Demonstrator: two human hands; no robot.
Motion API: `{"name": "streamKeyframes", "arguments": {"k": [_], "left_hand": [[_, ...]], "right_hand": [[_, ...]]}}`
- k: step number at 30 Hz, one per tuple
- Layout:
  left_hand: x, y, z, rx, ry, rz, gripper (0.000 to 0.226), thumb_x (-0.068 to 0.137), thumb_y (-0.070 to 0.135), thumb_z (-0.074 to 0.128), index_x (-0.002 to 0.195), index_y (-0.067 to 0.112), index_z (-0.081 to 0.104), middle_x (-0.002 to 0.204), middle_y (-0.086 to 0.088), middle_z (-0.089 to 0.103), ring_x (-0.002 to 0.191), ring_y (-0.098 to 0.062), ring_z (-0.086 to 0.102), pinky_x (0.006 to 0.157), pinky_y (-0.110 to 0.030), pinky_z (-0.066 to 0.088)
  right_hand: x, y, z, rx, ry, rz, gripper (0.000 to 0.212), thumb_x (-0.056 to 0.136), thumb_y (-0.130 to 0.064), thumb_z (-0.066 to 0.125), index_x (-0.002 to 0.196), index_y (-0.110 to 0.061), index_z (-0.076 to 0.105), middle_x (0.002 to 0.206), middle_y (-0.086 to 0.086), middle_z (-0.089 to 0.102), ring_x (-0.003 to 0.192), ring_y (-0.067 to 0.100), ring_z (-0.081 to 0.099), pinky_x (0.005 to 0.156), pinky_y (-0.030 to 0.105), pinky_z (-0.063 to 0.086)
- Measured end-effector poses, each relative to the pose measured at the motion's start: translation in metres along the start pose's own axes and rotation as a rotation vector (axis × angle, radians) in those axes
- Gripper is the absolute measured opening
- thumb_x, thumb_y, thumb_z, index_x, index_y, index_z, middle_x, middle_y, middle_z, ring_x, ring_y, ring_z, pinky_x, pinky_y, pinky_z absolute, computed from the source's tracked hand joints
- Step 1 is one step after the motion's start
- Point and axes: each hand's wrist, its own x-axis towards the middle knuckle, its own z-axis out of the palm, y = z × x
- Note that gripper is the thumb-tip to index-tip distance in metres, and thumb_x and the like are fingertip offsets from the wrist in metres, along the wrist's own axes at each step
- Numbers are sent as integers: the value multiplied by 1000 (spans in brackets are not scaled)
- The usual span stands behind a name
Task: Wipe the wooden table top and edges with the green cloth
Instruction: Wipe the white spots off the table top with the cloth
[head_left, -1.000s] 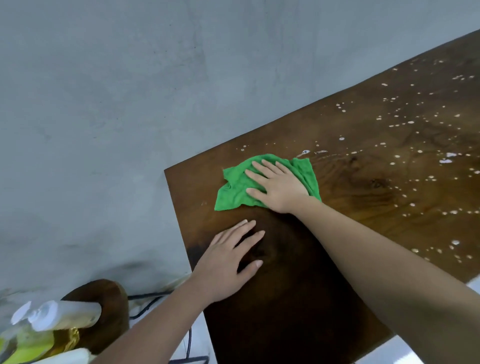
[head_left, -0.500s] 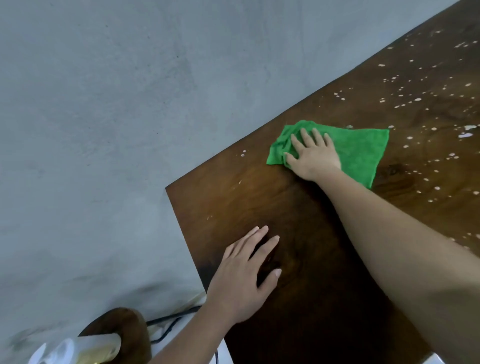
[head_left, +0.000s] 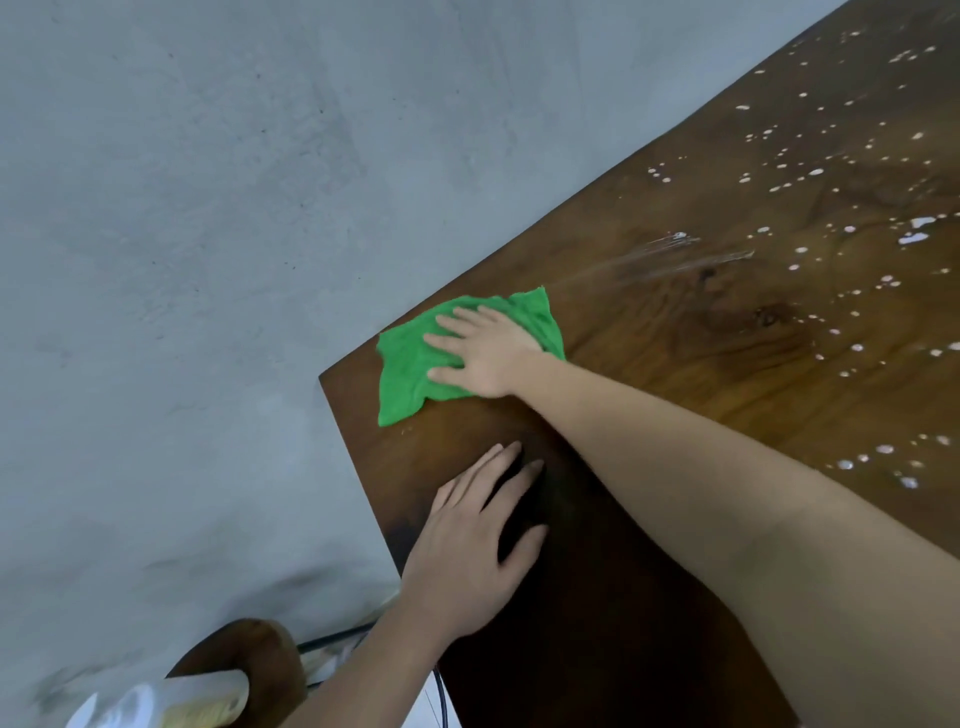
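A dark wooden table top (head_left: 727, 364) runs from the lower middle to the upper right, speckled with white droplets on its right part. The green cloth (head_left: 410, 374) lies crumpled near the table's far left corner. My right hand (head_left: 483, 353) presses flat on the cloth with straight, spread fingers. Flat on the bare wood nearer to me rests my left hand (head_left: 472, 545), fingers straight, holding nothing. A wet streak (head_left: 649, 260) trails to the right of the cloth.
A grey concrete wall (head_left: 208, 260) borders the table's far and left edges. At the lower left stand a round wooden stool (head_left: 260, 654) and a spray bottle (head_left: 171, 701), blurred. A black cable (head_left: 337, 636) runs below the table's left edge.
My right hand has slid the cloth back left toward the table's corner after a sweep to the right, leaving a wet streak. My left hand stays flat on the wood.
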Motion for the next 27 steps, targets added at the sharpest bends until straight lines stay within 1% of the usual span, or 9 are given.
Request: {"name": "streamKeyframes", "arguments": {"k": [2, 4, 8, 10, 12, 16, 22, 25, 27], "left_hand": [[0, -1, 2, 10, -4, -15, 62, 114, 66, 37, 172, 52, 22, 182, 30, 5, 167, 8, -7, 132, -29, 3], [0, -2, 3, 13, 6, -27, 62, 112, 71, 34, 171, 55, 22, 181, 32, 5, 166, 9, -6, 132, -30, 3], [1, -6, 7, 12, 17, -21, 64, 111, 75, 30, 171, 55, 22, 182, 30, 8, 167, 7, -1, 132, -32, 6], [1, -6, 7, 16, 14, -12, 64, 111, 73, 30, 172, 54, 22, 182, 29, 9, 168, 6, -1, 132, -33, 6], [1, -6, 8, 15, 7, -10, 65, 111, 74, 28, 172, 53, 23, 183, 26, 11, 169, 3, 2, 133, -37, 9], [0, -7, 8, 11, 3, -14, 69, 109, 76, 26, 172, 50, 26, 183, 23, 15, 169, -1, 7, 135, -43, 14], [2, -4, 6, 24, 10, 34, 68, 110, 72, 29, 172, 43, 33, 182, 16, 22, 169, -6, 14, 134, -44, 21], [4, 9, 11, 43, -5, 97, 66, 111, 69, 32, 169, 38, 41, 182, 16, 23, 170, -6, 14, 133, -44, 23], [11, 22, 16, 56, -20, 142, 66, 112, 69, 32, 165, 32, 48, 183, 15, 23, 170, -7, 14, 134, -45, 24]], "right_hand": [[-11, 38, -8, 14, 35, 121, 82, 105, -80, 13, 175, -37, 11, 184, -3, 1, 170, 22, 0, 137, 50, 2], [-33, 78, -13, 40, 61, 231, 83, 105, -81, 14, 175, -38, 11, 184, -5, 2, 170, 21, 0, 137, 48, 0], [-101, 147, -15, 95, 117, 455, 82, 104, -83, 16, 175, -41, 12, 184, -8, 3, 170, 18, -1, 137, 44, -1], [-133, 164, -14, 93, 136, 562, 83, 104, -83, 13, 175, -41, 10, 184, -6, 1, 170, 19, -3, 137, 45, -1], [-156, 162, -10, 80, 140, 633, 83, 105, -80, 10, 176, -38, 7, 185, -4, -2, 171, 22, -5, 137, 47, -1], [-180, 107, 5, 62, 121, 610, 82, 106, -76, 4, 176, -33, 1, 184, 0, -6, 170, 28, -9, 137, 50, -2], [-256, 10, 33, 57, 84, 399, 78, 108, -73, 4, 175, -33, -2, 184, 1, -9, 169, 26, -14, 137, 51, -4], [-297, -9, 43, 54, 82, 352, 77, 109, -74, 5, 175, -35, -1, 183, 0, -9, 169, 25, -16, 136, 51, -5], [-317, -6, 45, 57, 95, 345, 77, 109, -76, 8, 175, -37, 3, 183, -2, -8, 169, 22, -15, 137, 49, -5]]}}
